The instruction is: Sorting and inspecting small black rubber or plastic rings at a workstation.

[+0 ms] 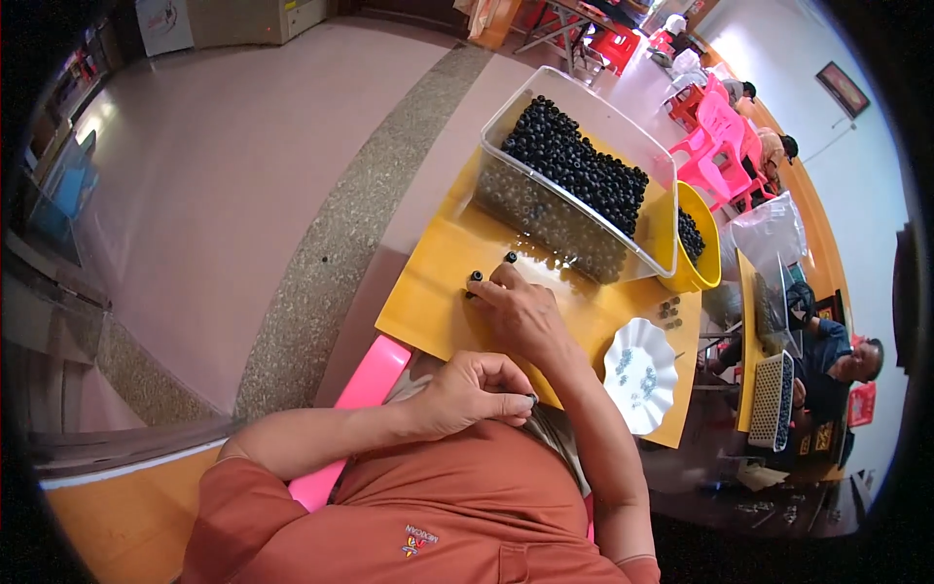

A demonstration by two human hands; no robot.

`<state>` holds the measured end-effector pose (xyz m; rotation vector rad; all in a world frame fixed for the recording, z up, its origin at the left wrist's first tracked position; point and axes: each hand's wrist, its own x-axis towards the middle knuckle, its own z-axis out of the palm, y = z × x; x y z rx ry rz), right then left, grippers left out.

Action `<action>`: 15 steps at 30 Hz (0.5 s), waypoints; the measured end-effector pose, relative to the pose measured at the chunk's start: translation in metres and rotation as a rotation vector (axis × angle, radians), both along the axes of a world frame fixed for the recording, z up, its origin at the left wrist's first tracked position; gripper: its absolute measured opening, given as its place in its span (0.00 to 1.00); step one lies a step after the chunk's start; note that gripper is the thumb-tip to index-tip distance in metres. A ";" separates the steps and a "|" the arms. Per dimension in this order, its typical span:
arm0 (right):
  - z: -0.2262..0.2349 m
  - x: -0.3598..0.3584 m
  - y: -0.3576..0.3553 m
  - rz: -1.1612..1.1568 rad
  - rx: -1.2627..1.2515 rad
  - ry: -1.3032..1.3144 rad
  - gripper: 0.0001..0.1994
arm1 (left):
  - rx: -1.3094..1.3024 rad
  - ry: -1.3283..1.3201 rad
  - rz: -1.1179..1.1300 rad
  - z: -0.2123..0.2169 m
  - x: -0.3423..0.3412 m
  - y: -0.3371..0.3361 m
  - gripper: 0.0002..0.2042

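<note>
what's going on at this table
A seated person is handling small black, bead-like pieces at a yellow table. The left hand pinches a small dark piece above the lap, mostly hidden by the fingers. The right hand reaches to a black piece near the table's edge; whether it is gripped is unclear. Many more fill a clear bin and a yellow tub. A white scalloped dish holds tiny bluish bits.
</note>
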<state>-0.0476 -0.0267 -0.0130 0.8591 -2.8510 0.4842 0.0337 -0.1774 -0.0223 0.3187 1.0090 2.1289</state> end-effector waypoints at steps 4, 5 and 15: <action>-0.006 -0.001 0.001 -0.001 0.035 -0.020 0.08 | -0.001 -0.010 0.009 -0.002 0.001 0.001 0.07; -0.005 -0.001 0.000 -0.013 0.063 -0.045 0.08 | -0.003 -0.009 0.012 -0.003 0.002 0.001 0.07; -0.010 0.021 0.018 -0.001 -0.171 0.076 0.11 | -0.038 -0.102 0.084 -0.006 0.000 0.003 0.06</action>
